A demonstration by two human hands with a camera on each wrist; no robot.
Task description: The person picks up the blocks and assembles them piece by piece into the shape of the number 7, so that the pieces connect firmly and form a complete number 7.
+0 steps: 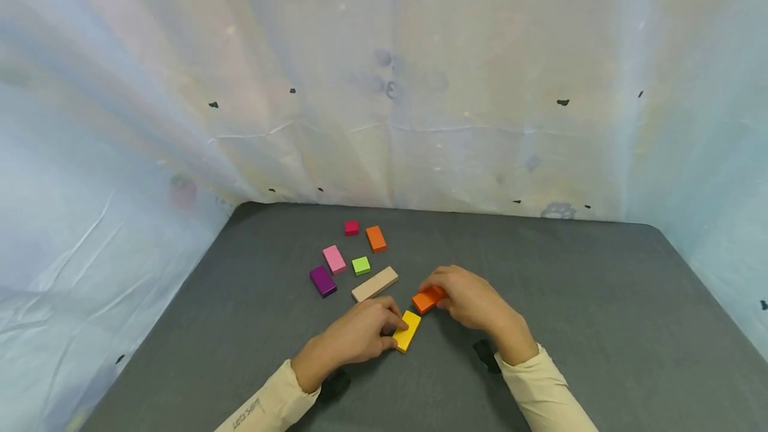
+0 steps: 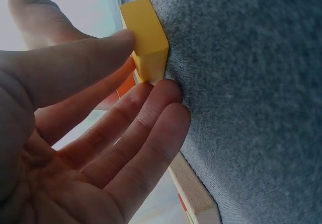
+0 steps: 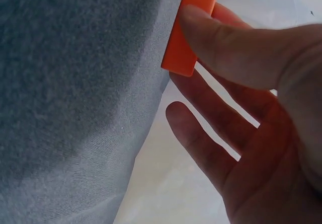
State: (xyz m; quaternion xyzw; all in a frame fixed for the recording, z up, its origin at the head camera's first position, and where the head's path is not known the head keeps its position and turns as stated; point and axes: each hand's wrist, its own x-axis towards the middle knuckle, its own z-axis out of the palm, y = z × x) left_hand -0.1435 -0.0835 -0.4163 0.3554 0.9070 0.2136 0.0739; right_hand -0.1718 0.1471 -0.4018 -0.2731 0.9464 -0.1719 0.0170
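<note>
My left hand pinches a yellow block, my right hand an orange block; only the head view shows the purple block.

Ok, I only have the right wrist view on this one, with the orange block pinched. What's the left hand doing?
Observer: The left hand holds a yellow block between thumb and index finger.
Operator: Any more orange pieces?
Observer: Yes, a second orange block lies just right of the small red block in the head view.
Operator: And which piece is farthest left there?
Observer: The purple block.
</note>
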